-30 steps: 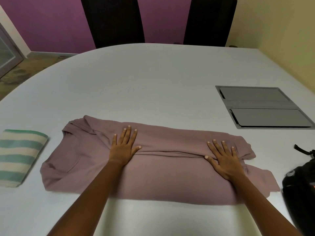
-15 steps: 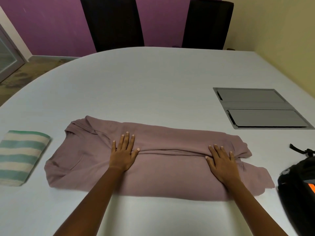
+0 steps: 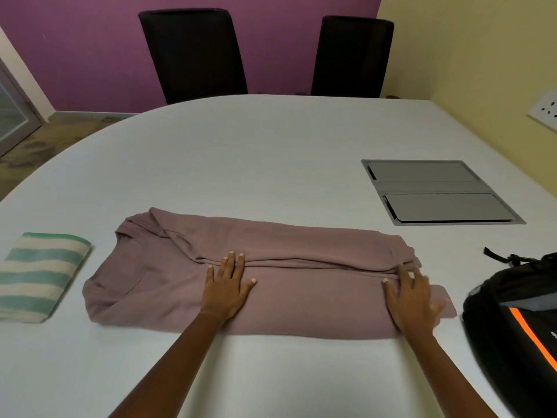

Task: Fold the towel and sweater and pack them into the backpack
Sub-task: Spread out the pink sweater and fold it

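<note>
A mauve sweater (image 3: 301, 245) lies across the white table (image 3: 271, 152), folded lengthwise with its far half laid over toward me and its neck at the left. My left hand (image 3: 227, 286) rests flat on its middle, fingers apart, just below the fold edge. My right hand (image 3: 411, 297) lies flat on the sweater's right end, slightly blurred. A folded green-and-cream striped towel (image 3: 39, 274) sits to the left of the sweater. A black backpack (image 3: 518, 321) with an orange stripe stands at the right edge, partly cut off.
A grey recessed cable hatch (image 3: 437, 191) is set into the table at the right. Two black chairs (image 3: 193, 52) stand behind the table's far edge. A wall socket (image 3: 545, 111) sits on the yellow wall at right.
Both hands have slid a little toward me along the sweater, the right one still moving. The view has tilted, showing more of the backpack.
</note>
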